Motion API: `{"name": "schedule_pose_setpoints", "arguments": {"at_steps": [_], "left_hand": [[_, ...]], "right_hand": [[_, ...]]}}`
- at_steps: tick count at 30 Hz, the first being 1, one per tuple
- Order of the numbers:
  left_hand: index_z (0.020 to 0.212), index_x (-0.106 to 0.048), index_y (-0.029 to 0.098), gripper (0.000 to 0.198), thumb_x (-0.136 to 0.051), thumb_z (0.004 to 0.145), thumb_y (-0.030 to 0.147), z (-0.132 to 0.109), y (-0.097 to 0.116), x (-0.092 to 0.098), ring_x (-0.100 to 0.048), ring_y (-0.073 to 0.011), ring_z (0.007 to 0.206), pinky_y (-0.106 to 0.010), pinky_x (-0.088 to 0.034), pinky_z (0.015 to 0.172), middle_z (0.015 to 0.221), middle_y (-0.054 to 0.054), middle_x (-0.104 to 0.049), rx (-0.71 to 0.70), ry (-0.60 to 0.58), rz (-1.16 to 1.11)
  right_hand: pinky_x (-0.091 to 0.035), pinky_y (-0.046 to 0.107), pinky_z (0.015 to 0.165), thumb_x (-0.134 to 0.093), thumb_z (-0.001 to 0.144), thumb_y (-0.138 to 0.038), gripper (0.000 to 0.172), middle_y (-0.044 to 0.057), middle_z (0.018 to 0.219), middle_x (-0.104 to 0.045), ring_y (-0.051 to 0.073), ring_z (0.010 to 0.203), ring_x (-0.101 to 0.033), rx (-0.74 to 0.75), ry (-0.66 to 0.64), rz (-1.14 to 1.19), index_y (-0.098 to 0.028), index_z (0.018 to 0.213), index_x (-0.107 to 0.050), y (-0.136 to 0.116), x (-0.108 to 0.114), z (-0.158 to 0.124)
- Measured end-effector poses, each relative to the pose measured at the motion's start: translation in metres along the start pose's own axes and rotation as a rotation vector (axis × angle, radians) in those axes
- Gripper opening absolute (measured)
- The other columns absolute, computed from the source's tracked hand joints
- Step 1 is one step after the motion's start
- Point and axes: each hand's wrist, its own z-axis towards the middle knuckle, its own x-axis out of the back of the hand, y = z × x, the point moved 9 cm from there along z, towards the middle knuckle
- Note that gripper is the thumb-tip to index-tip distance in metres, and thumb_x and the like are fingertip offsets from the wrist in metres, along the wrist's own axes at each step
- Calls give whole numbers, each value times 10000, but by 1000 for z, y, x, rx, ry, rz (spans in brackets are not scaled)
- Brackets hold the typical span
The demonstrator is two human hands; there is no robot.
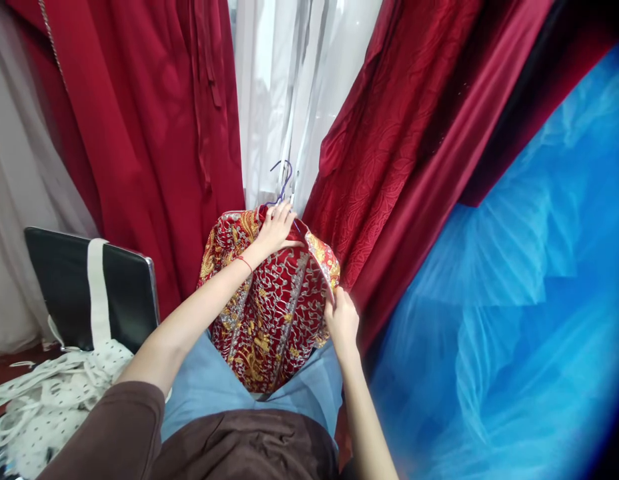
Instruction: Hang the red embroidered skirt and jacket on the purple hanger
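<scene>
A red garment [274, 300], densely embroidered in gold and silver, hangs over my knees on a dark purple wire hanger [288, 175]. My left hand [277, 230] lies across its neckline just below the hanger's hook, fingers bent over the collar and thumb stretched to the right. Part of the hanger is hidden under that hand and the cloth. At the garment's right side, my right hand [343, 320] pinches the light-lined edge between thumb and fingers. This edge curves away from the front, showing some red inside near the collar.
Dark red dresses [144, 133] hang on the left, and patterned red ones [384, 153] on the right. White sheer cloth [264, 87] hangs between. Blue tulle [489, 320] fills the right. A black chair back [59, 287] stands left, beside piled white dotted fabric [64, 393].
</scene>
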Motion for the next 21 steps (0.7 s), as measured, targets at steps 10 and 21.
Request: {"name": "schedule_pose_setpoints", "arguments": {"at_steps": [10,21], "left_hand": [[953,-682,162,429,-588,893,576,42,-34,-4,-647,-242,971,-369,-364,941,990,-106,-715,-175,-281,-99],[958,-740,136,369,-645,846,474,57,-28,-13,-681,-303,982,-422,-351,968,953,-140,-748,157,-403,101]], "right_hand": [[-314,255,609,-394,954,-386,279,-21,683,-502,133,609,-441,28,-5,346,-223,728,-414,11,-1,5],[-327,242,576,-421,933,-381,280,-19,634,-533,130,570,-462,-27,127,399,-208,734,-515,-7,51,15]]}}
